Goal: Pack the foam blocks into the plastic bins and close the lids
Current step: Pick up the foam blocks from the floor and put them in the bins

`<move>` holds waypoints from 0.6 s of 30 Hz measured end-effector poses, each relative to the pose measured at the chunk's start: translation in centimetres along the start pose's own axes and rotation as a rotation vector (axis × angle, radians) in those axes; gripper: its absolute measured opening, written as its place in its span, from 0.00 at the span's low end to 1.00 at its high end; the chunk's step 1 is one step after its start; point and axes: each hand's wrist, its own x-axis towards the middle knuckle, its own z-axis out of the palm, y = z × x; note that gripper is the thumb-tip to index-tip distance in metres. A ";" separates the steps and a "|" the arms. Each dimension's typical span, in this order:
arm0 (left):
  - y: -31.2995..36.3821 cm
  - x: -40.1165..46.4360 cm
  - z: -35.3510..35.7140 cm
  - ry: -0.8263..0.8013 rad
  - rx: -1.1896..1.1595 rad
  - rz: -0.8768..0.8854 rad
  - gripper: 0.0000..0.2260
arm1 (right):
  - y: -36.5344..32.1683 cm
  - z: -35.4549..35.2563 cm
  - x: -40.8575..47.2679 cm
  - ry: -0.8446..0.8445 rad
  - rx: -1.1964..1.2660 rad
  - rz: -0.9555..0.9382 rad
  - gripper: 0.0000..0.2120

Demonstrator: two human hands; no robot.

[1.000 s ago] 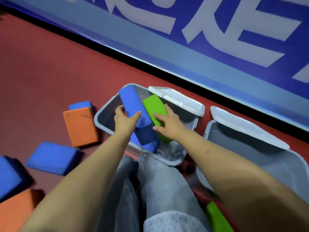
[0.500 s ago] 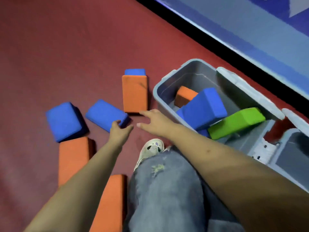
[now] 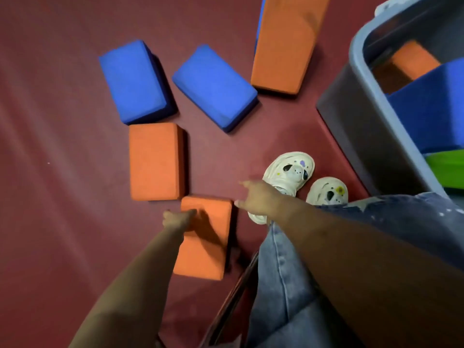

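Several foam blocks lie on the red floor. Closest to me is an orange block (image 3: 206, 252); my left hand (image 3: 178, 219) rests its fingers on the block's top left corner. My right hand (image 3: 258, 199) hovers open just off the block's upper right corner, fingers stretched left. Beyond them are another orange block (image 3: 155, 162), two blue blocks (image 3: 135, 79) (image 3: 216, 86) and a third orange block (image 3: 283, 43). The grey plastic bin (image 3: 356, 116) stands at the right, holding an orange block (image 3: 411, 61), a blue block (image 3: 431, 111) and a green block (image 3: 449, 169).
My two pale shoes (image 3: 288, 177) (image 3: 326, 192) stand between the nearest orange block and the bin. My jeans-clad leg (image 3: 301, 285) fills the lower right. Red floor stretches to the left.
The view has swung left and down, away from the bin. Both hands have left the blocks in the bin and dropped to the nearest orange block on the floor.
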 end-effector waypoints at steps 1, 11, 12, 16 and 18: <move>-0.7 0.8 0.1 -0.039 -0.047 -0.033 0.44 | 0.0 -0.1 0.4 0.006 0.029 0.014 0.32; -1.7 -0.1 0.9 -0.625 -0.064 -0.012 0.44 | 0.0 0.8 1.0 -0.039 0.065 0.034 0.33; -1.7 -0.6 0.9 -0.641 -0.045 0.016 0.48 | 0.0 0.8 1.0 -0.034 0.067 0.034 0.33; -2.1 -2.0 0.2 -0.485 0.096 0.186 0.49 | 0.1 0.3 0.8 -0.005 -0.008 0.026 0.40; -1.5 -3.2 -1.0 -0.460 0.129 0.304 0.47 | -0.2 -0.3 0.5 -0.004 -0.108 -0.001 0.47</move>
